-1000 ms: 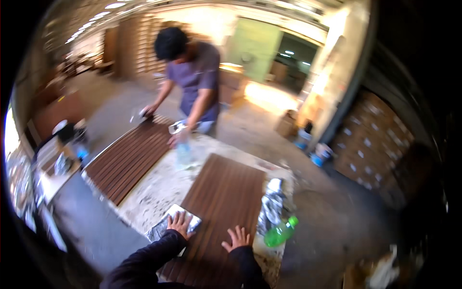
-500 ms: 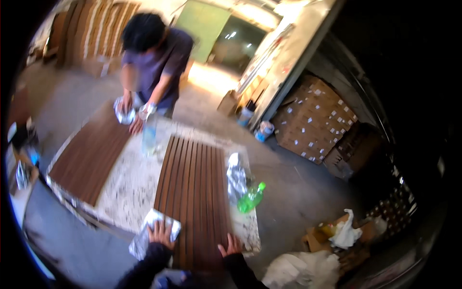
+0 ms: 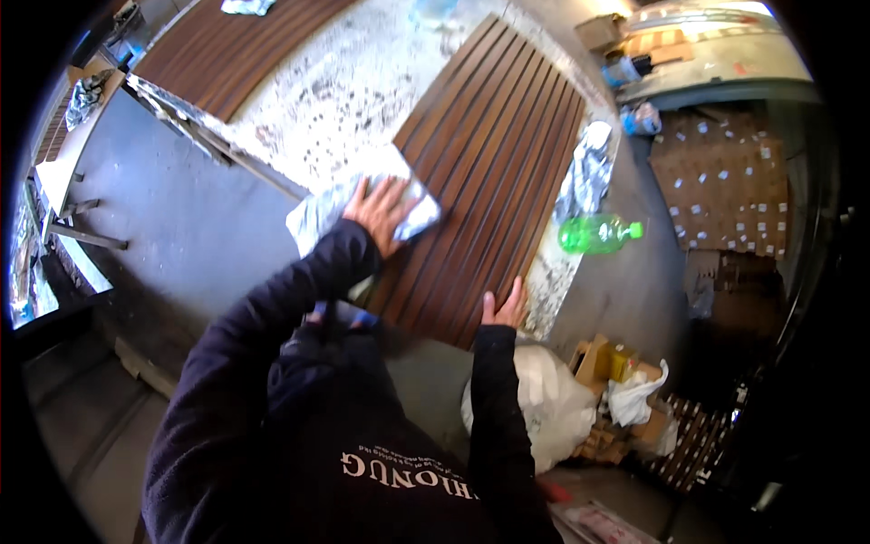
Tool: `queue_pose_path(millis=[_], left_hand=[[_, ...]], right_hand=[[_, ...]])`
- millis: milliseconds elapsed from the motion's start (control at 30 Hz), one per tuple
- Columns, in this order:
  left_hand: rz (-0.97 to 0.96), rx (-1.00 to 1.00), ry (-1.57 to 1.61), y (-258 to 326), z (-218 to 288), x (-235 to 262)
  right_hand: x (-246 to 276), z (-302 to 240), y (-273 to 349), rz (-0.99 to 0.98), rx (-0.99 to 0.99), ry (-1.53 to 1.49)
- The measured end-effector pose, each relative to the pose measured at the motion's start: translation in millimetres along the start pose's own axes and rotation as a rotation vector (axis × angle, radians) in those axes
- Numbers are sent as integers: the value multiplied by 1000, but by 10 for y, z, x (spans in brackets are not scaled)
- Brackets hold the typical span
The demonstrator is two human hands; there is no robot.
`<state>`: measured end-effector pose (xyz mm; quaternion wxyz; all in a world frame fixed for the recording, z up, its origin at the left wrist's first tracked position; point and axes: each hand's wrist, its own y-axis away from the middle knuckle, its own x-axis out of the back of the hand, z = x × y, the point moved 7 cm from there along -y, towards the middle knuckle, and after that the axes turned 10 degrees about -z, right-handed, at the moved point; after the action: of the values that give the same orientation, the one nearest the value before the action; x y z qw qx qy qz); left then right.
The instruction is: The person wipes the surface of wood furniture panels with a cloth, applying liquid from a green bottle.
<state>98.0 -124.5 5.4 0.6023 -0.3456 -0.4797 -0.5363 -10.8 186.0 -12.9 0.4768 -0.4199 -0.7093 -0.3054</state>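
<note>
A dark brown slatted wooden panel (image 3: 471,172) lies on the white, stained tabletop (image 3: 308,109) in front of me. My left hand (image 3: 381,216) rests flat with fingers spread on a pale, shiny cloth (image 3: 322,213) at the panel's left edge. Part of the cloth overhangs the table edge. At the panel's near right corner is my right hand (image 3: 507,306), its thumb and fingers apart and nothing held. To the right of the panel lie a crumpled silvery sheet (image 3: 584,172) and a green plastic bottle (image 3: 594,235) on its side.
A second brown panel (image 3: 231,50) lies at the far left, with another pale cloth (image 3: 247,6) on it. Right of the table are a large whitish sack (image 3: 548,399), cardboard boxes with a white bag (image 3: 637,394), and a stacked brown panel (image 3: 725,181). A small bench (image 3: 68,168) stands left.
My view has tipped down and turned, so the co-worker is out of sight. My left hand stays on the cloth, and my right hand stays at the panel's right edge.
</note>
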Motion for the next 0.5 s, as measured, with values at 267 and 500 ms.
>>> queue_pose_path(millis=[267,500], left_hand=[[378,227,-235,-1114,-586,286],[-210,65,-52,598,290,-138]], right_hand=[[-36,-325,-73,30,121,-63],[61,-68,-110,68,-39,-10]])
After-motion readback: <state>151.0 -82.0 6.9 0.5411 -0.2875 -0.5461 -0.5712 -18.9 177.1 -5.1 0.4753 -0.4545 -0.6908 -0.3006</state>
